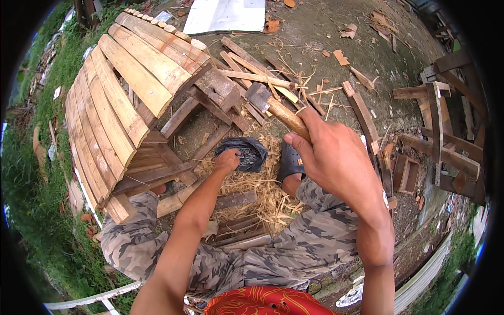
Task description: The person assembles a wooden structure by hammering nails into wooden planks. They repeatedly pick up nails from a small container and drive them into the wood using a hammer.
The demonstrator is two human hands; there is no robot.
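My right hand (336,157) is wrapped round the wooden handle of a hammer (287,117). The hammer's dark metal head is raised in front of me, pointing up and left. Lower down, my left hand (228,160) reaches into a black plastic bag (254,167) that lies spread on the ground with many thin grey nails in it. Its fingers are curled together at the bag's left side, and whatever they pinch is too small to make out. Left of the bag stands a small slatted wooden roof-like frame (105,110), its pale planks side by side with one wide gap.
Wood shavings (278,210) cover the ground round the bag and my shoe (292,160). Loose sticks and planks (257,79) lie beyond. Wooden frames (441,131) stand at the far right, a white board (226,16) lies at the back, and grass (42,199) grows at the left.
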